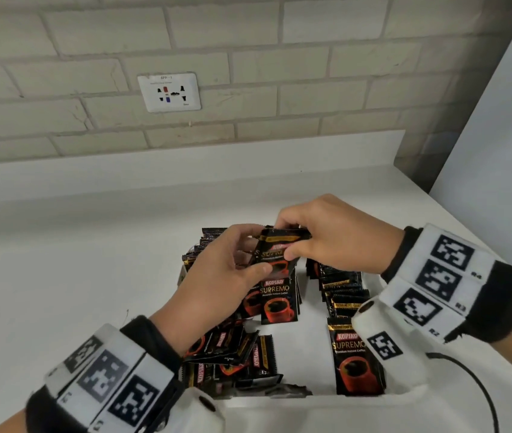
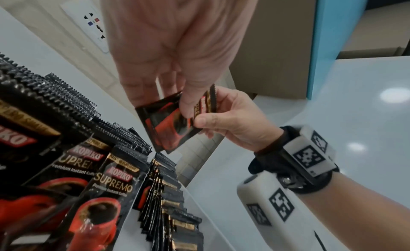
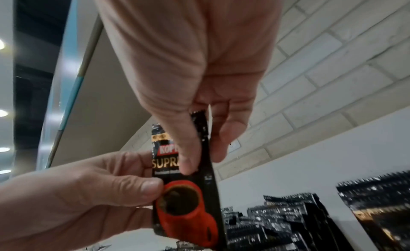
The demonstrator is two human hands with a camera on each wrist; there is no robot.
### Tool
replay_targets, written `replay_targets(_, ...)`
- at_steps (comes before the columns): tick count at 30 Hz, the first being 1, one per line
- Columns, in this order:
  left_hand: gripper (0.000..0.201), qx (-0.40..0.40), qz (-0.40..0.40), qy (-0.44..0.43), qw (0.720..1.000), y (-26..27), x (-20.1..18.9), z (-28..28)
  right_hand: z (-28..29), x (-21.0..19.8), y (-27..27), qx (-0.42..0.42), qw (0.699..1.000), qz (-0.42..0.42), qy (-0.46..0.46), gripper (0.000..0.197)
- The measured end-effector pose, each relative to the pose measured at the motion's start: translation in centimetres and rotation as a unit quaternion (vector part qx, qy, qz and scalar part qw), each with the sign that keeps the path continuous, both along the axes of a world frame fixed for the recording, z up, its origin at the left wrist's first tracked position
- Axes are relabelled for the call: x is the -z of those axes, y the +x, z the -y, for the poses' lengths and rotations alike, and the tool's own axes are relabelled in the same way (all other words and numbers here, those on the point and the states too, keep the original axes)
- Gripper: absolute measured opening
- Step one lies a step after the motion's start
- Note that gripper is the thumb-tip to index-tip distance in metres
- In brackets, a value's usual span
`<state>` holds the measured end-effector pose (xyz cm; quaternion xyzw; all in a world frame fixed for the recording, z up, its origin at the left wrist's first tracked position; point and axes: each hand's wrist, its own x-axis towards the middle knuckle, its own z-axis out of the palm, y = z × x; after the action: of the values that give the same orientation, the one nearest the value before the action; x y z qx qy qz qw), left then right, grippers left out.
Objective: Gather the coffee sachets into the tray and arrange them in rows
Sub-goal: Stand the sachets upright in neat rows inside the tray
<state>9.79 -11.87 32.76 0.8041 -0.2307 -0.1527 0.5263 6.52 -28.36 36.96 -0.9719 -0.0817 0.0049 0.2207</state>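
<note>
Both hands hold one black Kopiko coffee sachet [image 1: 275, 254] upright above the white tray [image 1: 295, 404]. My left hand [image 1: 253, 253] pinches its lower left side, thumb on the red cup print. My right hand [image 1: 289, 239] pinches its top edge. The left wrist view shows the sachet [image 2: 168, 125] between both thumbs, and the right wrist view shows the sachet [image 3: 188, 202] front on. In the tray, sachets stand in a middle row [image 1: 279, 301] and a right row [image 1: 342, 295]. A loose pile [image 1: 232, 348] lies at the front left.
The tray sits on a white counter [image 1: 92, 276] against a brick wall with a socket plate [image 1: 169, 92]. The counter's edge runs down the right side. A black cable [image 1: 482, 385] hangs from my right wrist device.
</note>
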Motion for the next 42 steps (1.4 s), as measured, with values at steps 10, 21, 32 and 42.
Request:
replay_targets(10, 0.020, 0.063, -0.115, 0.194, 0.972, -0.9, 0.7, -2.3, -1.1, 4.5, 2.0, 0.000, 0.974, -0.166, -0.151, 0.026)
replay_targets(21, 0.053, 0.089, -0.145, 0.253, 0.952, -0.4, 1.6, 1.0, -1.9, 5.7, 2.1, -0.027, 0.953, -0.101, -0.283, 0.024)
replay_targets(32, 0.044, 0.070, -0.162, 0.267, 0.947, -0.1, 3.0, 3.0, -0.7, 5.4, 1.1, 0.005, 0.958, -0.089, -0.274, 0.041)
replay_targets(42, 0.051, 0.085, -0.207, 0.254, 0.941, 0.2, 2.8, 3.0, 1.0, 3.5, -0.1, 0.159, 0.965, -0.188, 0.092, 0.057)
